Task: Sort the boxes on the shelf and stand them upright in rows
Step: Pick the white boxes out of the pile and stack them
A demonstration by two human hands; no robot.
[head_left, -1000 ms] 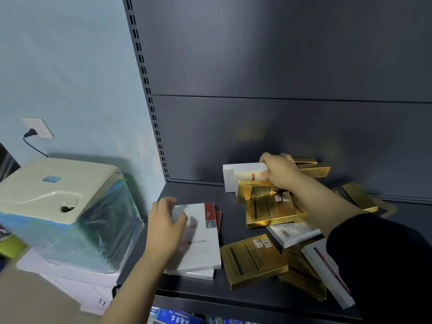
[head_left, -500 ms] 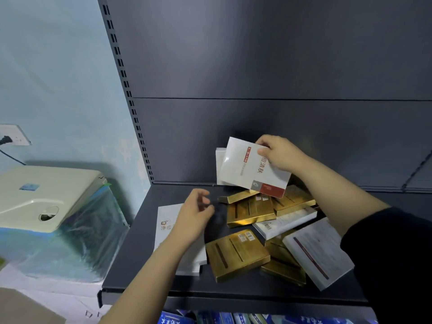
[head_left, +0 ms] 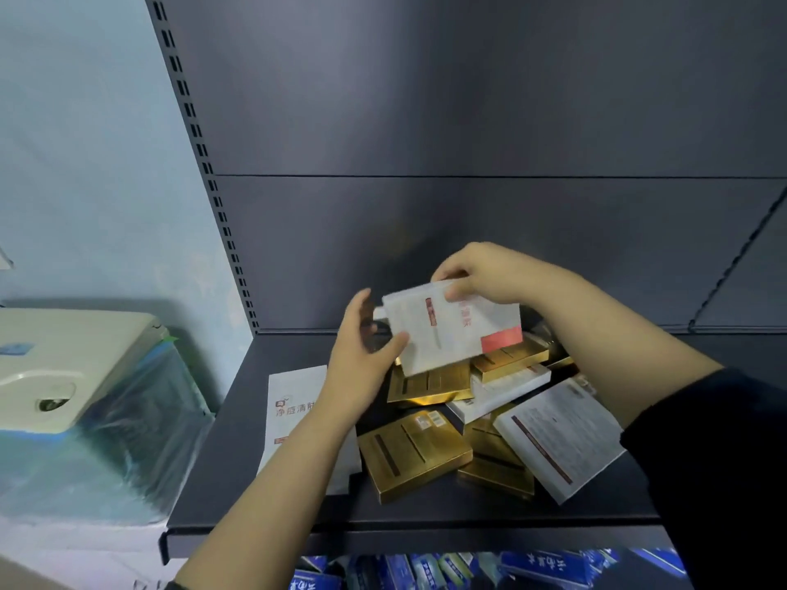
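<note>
A white box with a red corner (head_left: 458, 330) hangs tilted above the pile, held by both hands. My right hand (head_left: 489, 270) pinches its top edge; my left hand (head_left: 362, 355) grips its lower left corner. Below it, gold boxes (head_left: 415, 453) and white boxes (head_left: 558, 440) lie flat and jumbled on the dark shelf (head_left: 238, 474). More white boxes (head_left: 294, 406) lie stacked flat at the left, partly hidden by my left forearm.
The shelf's grey back panel (head_left: 468, 249) rises behind the pile, with a slotted upright (head_left: 213, 198) at the left. A cream machine wrapped in plastic (head_left: 72, 376) stands left of the shelf. Blue boxes (head_left: 511, 568) fill the shelf below.
My right hand lifted the white box off the pile and brought it lower and forward. My left hand left the flat white stack and took hold of the box's lower corner.
</note>
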